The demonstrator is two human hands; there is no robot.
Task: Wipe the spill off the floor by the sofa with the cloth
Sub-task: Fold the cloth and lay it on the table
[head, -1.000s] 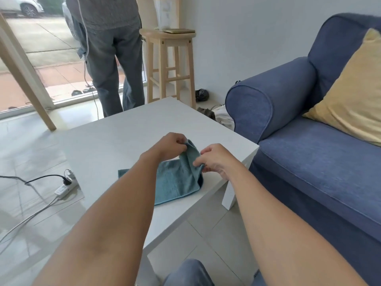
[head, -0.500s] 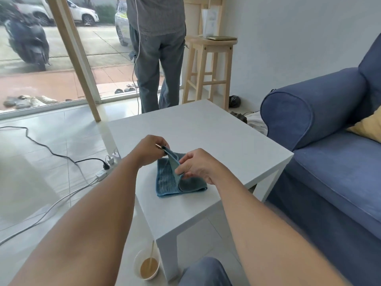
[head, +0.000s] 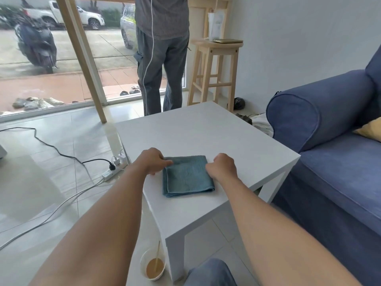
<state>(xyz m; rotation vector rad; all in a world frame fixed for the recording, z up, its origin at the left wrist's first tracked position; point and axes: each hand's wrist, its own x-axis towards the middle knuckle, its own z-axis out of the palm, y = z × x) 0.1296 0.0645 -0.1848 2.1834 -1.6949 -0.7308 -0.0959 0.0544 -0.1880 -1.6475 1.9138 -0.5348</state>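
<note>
A folded teal cloth (head: 188, 176) lies flat on the white side table (head: 206, 131), near its front edge. My left hand (head: 151, 162) rests at the cloth's left edge with its fingertips on the far left corner. My right hand (head: 221, 166) sits curled at the right edge, thumb against the cloth, fingertips hidden. The blue sofa (head: 334, 182) stands right of the table. No spill shows on the pale tiled floor (head: 51, 182) in view.
A white bowl (head: 153, 265) of brown liquid with a stick stands on the floor by the table's near leg. A power strip (head: 112, 172) and cables lie to the left. A person (head: 162, 58) stands beyond the table beside a wooden stool (head: 214, 73).
The cloth was held up and folded between both hands; now it lies flat, folded square, with a hand at each side. My view has swung left and down.
</note>
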